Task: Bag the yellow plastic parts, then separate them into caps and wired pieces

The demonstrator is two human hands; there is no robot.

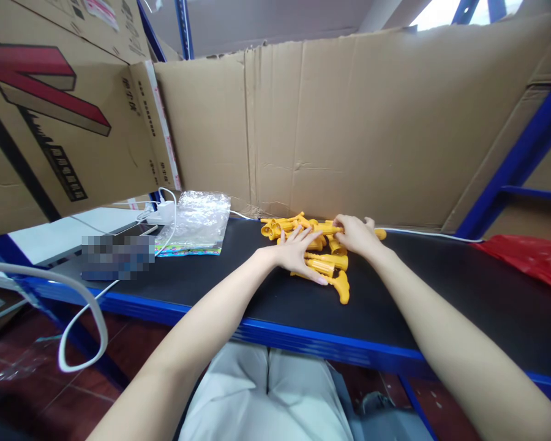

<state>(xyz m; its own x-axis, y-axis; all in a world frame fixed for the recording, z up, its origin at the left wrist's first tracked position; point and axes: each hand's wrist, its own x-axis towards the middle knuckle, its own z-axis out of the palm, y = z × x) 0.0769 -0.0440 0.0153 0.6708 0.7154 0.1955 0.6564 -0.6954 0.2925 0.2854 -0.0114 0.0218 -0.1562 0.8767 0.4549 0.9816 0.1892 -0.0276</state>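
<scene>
A heap of several yellow plastic parts (327, 262) lies on the black work surface (239, 275) in front of the cardboard wall. My left hand (298, 252) rests flat on the left side of the heap with its fingers spread. My right hand (356, 236) lies on the far right of the heap, fingers curled around one yellow part (324, 228). One T-shaped yellow part (341, 286) sticks out toward me from the heap's near edge.
A clear plastic bag (195, 222) lies left of the heap. A white charger (161, 213) with cables and a white board (64, 236) sit further left. A red plastic bag (532, 260) lies at the right. Cardboard sheets (349, 122) wall the back; blue shelf posts (517, 165) stand at right.
</scene>
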